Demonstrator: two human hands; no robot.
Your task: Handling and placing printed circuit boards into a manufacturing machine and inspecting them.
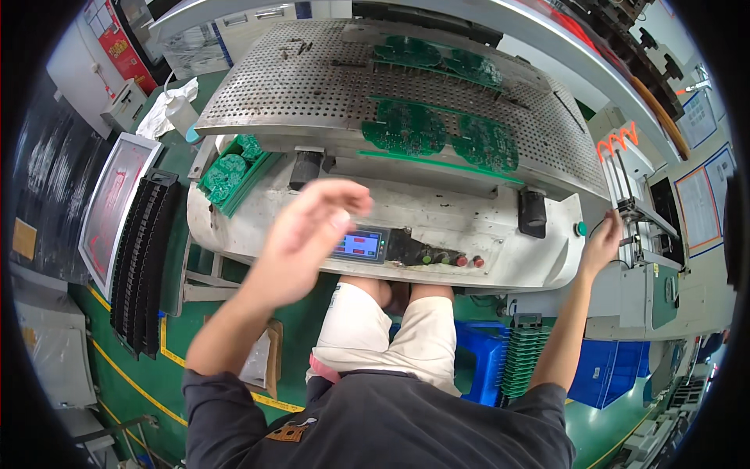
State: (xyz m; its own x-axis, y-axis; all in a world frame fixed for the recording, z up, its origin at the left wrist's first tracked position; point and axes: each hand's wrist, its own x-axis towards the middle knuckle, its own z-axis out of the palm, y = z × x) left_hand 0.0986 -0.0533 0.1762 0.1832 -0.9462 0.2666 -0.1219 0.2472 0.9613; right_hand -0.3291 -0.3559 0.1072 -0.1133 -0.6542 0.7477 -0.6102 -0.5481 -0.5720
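Observation:
My left hand (308, 230) hovers over the front of the white machine (262, 223), just above a small control screen (361, 244). Its fingers are slightly curled, the thumb stands apart, and nothing shows in it. Far to the right, my right hand (603, 244) reaches past the machine's end to the metal rails (644, 215) of a neighbouring unit. Its fingers are bent together at the rail end; what they grip, if anything, is hidden. Green circuit boards (441, 133) lie on the perforated metal plate (297, 90), with another board pair (437, 59) farther back.
More green boards (226, 173) stand stacked at the machine's left end. Knobs (451, 259) and a green button (580, 228) sit on its front. Black racks (141, 266) and a framed screen (117, 211) stand left. A blue stool (480, 356) and blue bin (605, 375) are low right.

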